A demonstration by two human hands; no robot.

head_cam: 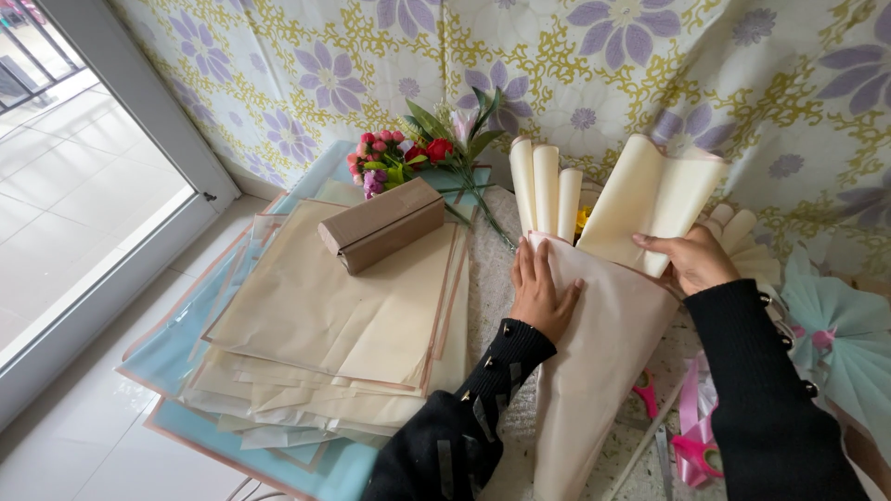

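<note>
Pressing flat and open on the cream paper bouquet wrap point(594, 362), the left hand point(541, 295) steadies it on the table while the right hand point(694, 260) pinches a folded cream sheet point(650, 199) at its upper edge, beside a stack of wrapping paper point(325, 325) under a brown box point(382, 224)

Left hand point(541, 295) flat on cream wrapping paper point(603, 371); right hand point(691, 260) grips folded sheet point(650, 199).

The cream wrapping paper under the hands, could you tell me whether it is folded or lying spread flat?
Folded: the cream wrapping paper forms a cone, narrow below, pleated at the top.
</note>
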